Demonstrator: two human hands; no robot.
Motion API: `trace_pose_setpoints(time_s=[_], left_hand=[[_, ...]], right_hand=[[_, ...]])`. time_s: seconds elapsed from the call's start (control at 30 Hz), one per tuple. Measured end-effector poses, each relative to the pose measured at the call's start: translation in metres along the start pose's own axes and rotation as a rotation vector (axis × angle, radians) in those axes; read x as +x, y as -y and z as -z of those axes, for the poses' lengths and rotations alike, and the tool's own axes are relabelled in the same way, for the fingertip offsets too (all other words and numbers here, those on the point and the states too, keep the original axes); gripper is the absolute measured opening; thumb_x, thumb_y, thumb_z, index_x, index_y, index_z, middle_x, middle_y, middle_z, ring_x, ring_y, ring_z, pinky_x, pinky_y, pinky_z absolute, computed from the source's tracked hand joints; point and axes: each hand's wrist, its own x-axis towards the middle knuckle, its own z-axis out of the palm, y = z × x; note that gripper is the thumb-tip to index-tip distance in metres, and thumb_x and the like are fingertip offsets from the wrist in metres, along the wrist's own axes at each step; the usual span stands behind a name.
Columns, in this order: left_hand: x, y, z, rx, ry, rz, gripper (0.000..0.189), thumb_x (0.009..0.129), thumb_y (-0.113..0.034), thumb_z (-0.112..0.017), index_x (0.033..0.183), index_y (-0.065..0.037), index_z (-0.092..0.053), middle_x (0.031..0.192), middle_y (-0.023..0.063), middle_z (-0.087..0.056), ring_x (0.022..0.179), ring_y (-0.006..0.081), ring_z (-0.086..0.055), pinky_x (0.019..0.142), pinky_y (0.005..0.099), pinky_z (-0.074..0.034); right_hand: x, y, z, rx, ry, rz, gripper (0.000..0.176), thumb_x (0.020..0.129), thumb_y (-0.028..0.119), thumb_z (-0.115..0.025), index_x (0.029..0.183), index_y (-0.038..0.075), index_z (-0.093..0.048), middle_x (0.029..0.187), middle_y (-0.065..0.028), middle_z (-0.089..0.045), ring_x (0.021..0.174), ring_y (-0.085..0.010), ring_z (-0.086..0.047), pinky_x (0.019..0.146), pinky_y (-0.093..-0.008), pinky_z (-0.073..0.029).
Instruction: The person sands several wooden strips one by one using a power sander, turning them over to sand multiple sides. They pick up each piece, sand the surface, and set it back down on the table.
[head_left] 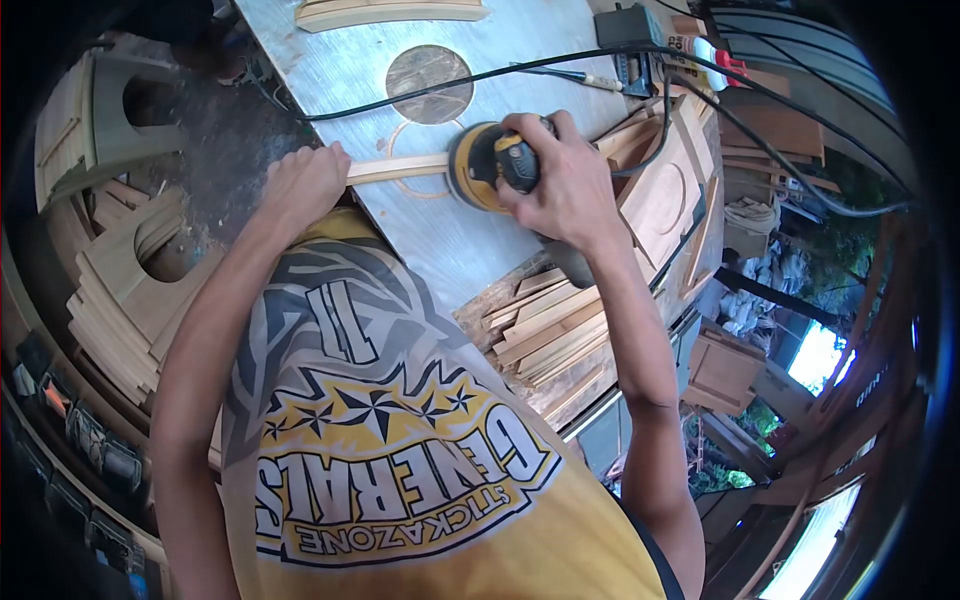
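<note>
Your left hand (305, 185) grips the wood strip (400, 166); your right hand (572, 190) clasps the sander (478, 167). Weak left grip plus sander drag could skid the strip.

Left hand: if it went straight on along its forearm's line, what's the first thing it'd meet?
Likely the black cable crossing the pale board, just beyond the left hand. Cable height is unclear, so it might pass under.
</note>
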Motion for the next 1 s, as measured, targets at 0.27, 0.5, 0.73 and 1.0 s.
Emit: trace_pose_setpoints(time_s=[0.27,0.5,0.73,1.0], left_hand=[[0.001,0.002,-0.002,-0.027,-0.041,-0.03,0.057,0.108,-0.035,-0.04,0.087,0.005,-0.074,0.092,0.0327,-0.071,0.089,0.051,-0.07,0.086,0.0599,-0.053],[0.001,0.002,-0.007,-0.041,-0.09,-0.022,0.053,0.107,-0.033,-0.042,0.083,0.002,-0.074,0.086,0.0295,-0.072,0.085,0.0493,-0.071,0.086,0.0588,-0.054],[0.0,0.001,-0.006,-0.048,-0.083,-0.017,0.052,0.107,-0.032,-0.043,0.083,0.002,-0.075,0.086,0.0293,-0.072,0.085,0.0489,-0.072,0.084,0.0579,-0.055],[0.003,0.027,-0.01,-0.002,-0.214,-0.078,0.057,0.107,-0.035,-0.04,0.082,0.003,-0.074,0.085,0.0309,-0.071,0.081,0.0507,-0.069,0.08,0.0601,-0.054]], right_hand=[[0.009,0.016,-0.004,0.052,0.001,0.055,0.055,0.071,0.024,-0.079,0.124,0.019,-0.063,0.104,-0.0181,-0.06,0.087,-0.0415,-0.068,0.08,-0.0497,-0.057],[0.006,0.005,0.0,-0.009,0.031,0.078,0.055,0.071,0.026,-0.078,0.124,0.02,-0.063,0.104,-0.021,-0.06,0.086,-0.044,-0.069,0.079,-0.0508,-0.058],[0.013,0.025,-0.003,0.015,0.03,0.037,0.056,0.071,0.023,-0.08,0.124,0.018,-0.064,0.107,-0.0176,-0.062,0.091,-0.0413,-0.068,0.082,-0.0476,-0.057],[0.001,-0.01,-0.007,0.039,-0.032,-0.008,0.058,0.071,0.027,-0.08,0.126,0.022,-0.062,0.109,-0.0213,-0.059,0.093,-0.0453,-0.068,0.08,-0.0514,-0.058]])
